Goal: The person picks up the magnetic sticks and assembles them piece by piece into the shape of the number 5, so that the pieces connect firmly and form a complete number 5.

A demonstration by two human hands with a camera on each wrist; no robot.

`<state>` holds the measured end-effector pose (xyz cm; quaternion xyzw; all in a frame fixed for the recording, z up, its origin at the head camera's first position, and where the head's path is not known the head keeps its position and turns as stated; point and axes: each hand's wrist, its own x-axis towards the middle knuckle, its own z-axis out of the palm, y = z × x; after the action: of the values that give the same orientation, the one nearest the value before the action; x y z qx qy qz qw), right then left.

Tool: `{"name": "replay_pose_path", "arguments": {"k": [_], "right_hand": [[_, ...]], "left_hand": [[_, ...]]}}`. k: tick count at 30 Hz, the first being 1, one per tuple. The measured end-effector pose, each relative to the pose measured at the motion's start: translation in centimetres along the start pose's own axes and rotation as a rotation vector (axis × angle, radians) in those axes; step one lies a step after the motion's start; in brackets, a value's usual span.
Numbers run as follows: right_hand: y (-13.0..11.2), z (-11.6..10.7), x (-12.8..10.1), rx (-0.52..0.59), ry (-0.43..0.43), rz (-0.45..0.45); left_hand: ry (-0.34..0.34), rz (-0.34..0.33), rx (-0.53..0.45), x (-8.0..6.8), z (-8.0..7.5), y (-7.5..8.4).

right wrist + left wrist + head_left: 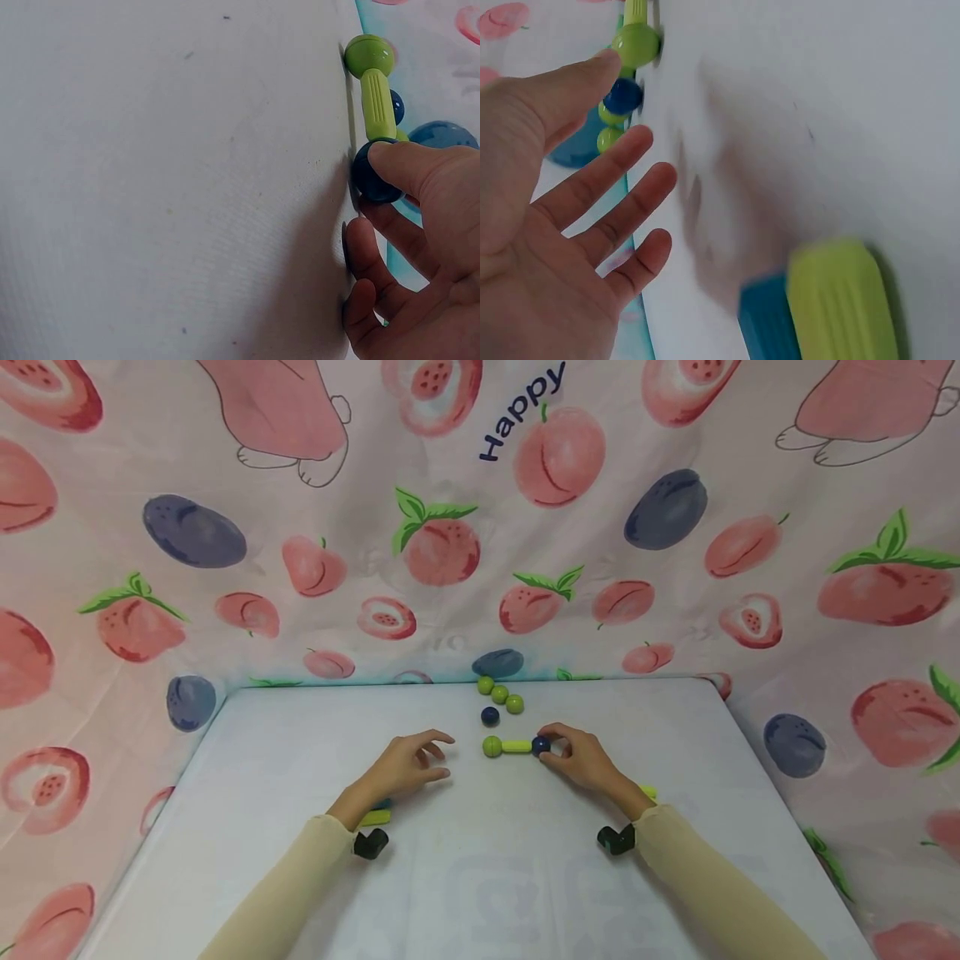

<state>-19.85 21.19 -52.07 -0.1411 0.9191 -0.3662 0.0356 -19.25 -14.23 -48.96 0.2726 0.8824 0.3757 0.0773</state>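
My right hand (583, 760) pinches a dark blue ball (541, 745) between thumb and finger. That ball touches one end of a ribbed lime-green rod (517, 747); a green ball (492, 746) is at the rod's other end. In the right wrist view the same blue ball (377, 171) is partly covered by the thumb. My left hand (405, 766) hovers to the left of the green ball, fingers spread and holding nothing. Below it, in the left wrist view, lie a green rod (843, 304) and a blue rod (769, 319), side by side.
Behind the joined pieces sits a loose dark blue ball (490, 717). Several green balls (499, 694) line up toward the table's back edge. Another green piece (648, 792) is mostly hidden by the right forearm. A fruit-patterned cloth (450, 610) hangs behind the white table (480, 877).
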Motion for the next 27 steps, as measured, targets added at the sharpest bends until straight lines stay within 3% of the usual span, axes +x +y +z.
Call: {"name": "replay_pose_path", "arguments": {"k": [15,27], "right_hand": [[-0.2,0.1,-0.1,-0.003,-0.004,0.008],[-0.2,-0.1,0.0,-0.008,-0.007,0.012]], "left_hand": [[-0.01,-0.064,0.041,-5.2,-3.0,-2.8],[-0.059,-0.174,0.025,-7.3,-4.6,-3.7]]}}
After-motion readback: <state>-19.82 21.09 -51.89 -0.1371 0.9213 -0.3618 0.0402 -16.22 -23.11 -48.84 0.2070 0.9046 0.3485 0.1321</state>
